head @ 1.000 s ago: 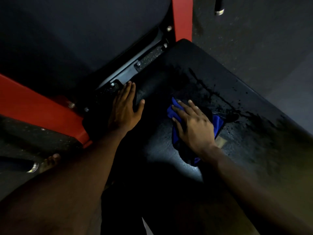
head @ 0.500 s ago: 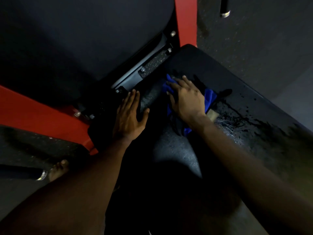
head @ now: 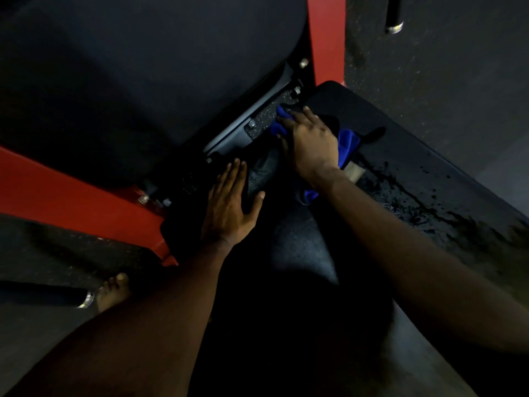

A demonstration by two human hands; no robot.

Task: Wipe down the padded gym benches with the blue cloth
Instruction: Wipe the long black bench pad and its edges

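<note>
Right hand [head: 310, 143] is flat on the blue cloth [head: 347, 144], fingers [head: 297, 117] mostly straight and pressing down rather than gripping. The cloth is bunched under the palm at the far edge of the padded surface [head: 400, 144], right up against the speckled metal bracket [head: 266, 118] below the back pad [head: 143, 67]. Left hand [head: 229, 207] holds nothing, fingers straight and spread, resting on the near-left edge as a brace.

Looks to me like mid-wipe on the seat, working the seam end. There are wet streaks [head: 406, 202] across the right side that don't look wiped yet, so I'd guess the next pass needs a sweep back out over that patch, with firm pressure so the cloth doesn't snag on the bracket bolts.
</note>
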